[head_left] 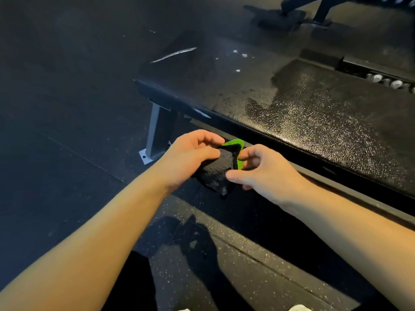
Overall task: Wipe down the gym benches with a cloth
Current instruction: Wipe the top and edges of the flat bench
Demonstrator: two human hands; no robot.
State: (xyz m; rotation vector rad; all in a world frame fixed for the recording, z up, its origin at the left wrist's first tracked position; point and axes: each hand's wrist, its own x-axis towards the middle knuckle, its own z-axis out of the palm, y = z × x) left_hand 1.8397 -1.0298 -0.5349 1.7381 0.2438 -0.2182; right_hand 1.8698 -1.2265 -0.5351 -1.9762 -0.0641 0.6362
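While the left hand (193,153) and right hand (265,173) both hold the cloth (217,169): nothing touches the bench (280,104), and no wiping stroke is under way.
Left hand: fingers curled round the cloth's left side, just in front of the bench's near edge.
Right hand: thumb and fingers pinch the cloth's green rim, close beside the left hand.
Cloth: black with a green face, bunched, held in the air below the bench's near edge and not touching it.
Step in hand: judged to be refolding or turning the cloth to a fresh face between passes.
Leg (157,135): grey post under the bench's left end, with its foot plate on the floor (67,108).
Patch (314,113): glossy, damp-looking area on the right part of the bench's top; the left end looks duller.
Specks (238,61): small white bits on the bench's left end, with a pale streak (175,55) beside them.
Frame (321,12): dark equipment beyond the bench; details unclear.
Next move: probably calls for one hand to flatten the cloth on the bench's left end and sweep the specks off the edge with even pressure.
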